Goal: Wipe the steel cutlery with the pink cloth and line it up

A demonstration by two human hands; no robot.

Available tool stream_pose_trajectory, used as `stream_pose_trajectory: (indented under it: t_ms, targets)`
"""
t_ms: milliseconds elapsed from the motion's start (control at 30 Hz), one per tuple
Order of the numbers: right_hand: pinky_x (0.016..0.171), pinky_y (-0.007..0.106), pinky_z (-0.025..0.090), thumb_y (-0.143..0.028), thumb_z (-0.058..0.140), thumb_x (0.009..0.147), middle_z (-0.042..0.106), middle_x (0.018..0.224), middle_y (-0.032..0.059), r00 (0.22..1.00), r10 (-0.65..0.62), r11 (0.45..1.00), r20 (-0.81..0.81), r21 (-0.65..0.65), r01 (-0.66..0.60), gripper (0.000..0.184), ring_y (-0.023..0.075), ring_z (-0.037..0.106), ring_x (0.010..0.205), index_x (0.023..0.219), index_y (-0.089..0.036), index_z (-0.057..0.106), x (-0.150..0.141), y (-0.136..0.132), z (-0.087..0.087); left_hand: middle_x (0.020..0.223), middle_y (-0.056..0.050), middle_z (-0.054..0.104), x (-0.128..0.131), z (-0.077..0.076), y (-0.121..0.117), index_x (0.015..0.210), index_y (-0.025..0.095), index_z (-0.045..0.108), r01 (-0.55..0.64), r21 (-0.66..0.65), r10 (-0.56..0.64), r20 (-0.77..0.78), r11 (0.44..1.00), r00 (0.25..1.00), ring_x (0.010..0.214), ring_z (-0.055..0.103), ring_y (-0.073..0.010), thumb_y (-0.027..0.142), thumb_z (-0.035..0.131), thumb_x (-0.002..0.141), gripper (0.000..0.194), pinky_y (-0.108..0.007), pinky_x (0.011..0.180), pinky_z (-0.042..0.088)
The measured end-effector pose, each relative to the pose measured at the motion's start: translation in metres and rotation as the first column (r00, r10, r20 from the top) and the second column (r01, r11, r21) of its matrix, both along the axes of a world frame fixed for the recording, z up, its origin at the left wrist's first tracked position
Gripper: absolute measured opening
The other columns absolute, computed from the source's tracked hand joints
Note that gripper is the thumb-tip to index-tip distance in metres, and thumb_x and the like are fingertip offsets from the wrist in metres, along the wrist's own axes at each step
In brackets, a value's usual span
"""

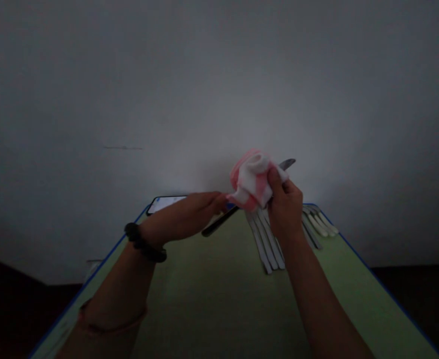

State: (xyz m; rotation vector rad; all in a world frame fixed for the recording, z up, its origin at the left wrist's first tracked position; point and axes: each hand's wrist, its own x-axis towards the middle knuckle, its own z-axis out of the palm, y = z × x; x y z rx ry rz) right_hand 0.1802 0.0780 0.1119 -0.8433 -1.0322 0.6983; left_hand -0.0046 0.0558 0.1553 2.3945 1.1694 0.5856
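Note:
A crumpled pink-and-white cloth (254,182) is bunched around the middle of a table knife (219,222). The knife tilts, its dark handle down at the left and its blade tip sticking out past the cloth at the upper right. Through the cloth, my right hand (285,207) grips the blade part, thumb on top. My left hand (195,214) is closed at the cloth's lower left corner, its fingertips close to the knife handle; exactly how they grip is blurred. Below the cloth, several silver knives (266,242) lie side by side on the green table (204,294).
To the right of my right hand lie several pieces of cutlery with pale handles (322,223) and a metal-handled piece (312,237). A phone (164,203) with a lit screen rests at the table's back left edge. Behind stands a plain grey wall (219,89).

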Motion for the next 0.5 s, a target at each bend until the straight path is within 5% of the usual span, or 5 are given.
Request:
stream_pose_trajectory:
  t_ms: [100,267,500]
  targets:
    - [0.048,0.021,0.038,-0.056,0.051,0.078,0.056,0.065,-0.0013,0.994,-0.002,1.0,-0.107,-0.022,0.0,0.042,0.008,0.047,0.053,0.083,-0.016,0.063,-0.005,0.005,-0.004,0.063,0.0,0.061,0.014,-0.006,-0.008,0.087,0.017,0.059,0.101,-0.151,-0.119,-0.111,0.983,0.987,0.056,0.055,-0.0118,0.034,0.028,0.094,0.036,-0.022,0.057,0.042]
    - [0.062,0.025,0.048,-0.053,0.047,0.08,0.061,0.082,0.0024,0.936,0.0,1.0,-0.351,0.019,0.007,0.039,0.0113,0.058,0.069,0.09,-0.017,0.058,0.008,0.015,-0.003,0.064,0.002,0.053,0.024,-0.007,-0.016,0.086,0.017,0.056,0.183,-0.195,-0.201,-0.077,0.964,0.977,0.051,0.047,-0.009,0.028,0.037,0.09,0.022,-0.018,0.047,0.037]
    - [0.049,0.021,0.044,-0.039,0.054,0.076,0.057,0.076,0.0002,0.961,-0.097,0.995,-0.26,0.009,0.103,0.025,0.0113,0.054,0.063,0.092,-0.019,0.057,0.009,0.014,-0.009,0.061,0.005,0.043,0.042,-0.021,-0.01,0.083,0.019,0.049,0.186,-0.404,-0.135,0.153,0.896,0.979,0.04,0.04,-0.0065,0.041,0.031,0.093,0.03,-0.017,0.035,0.032]
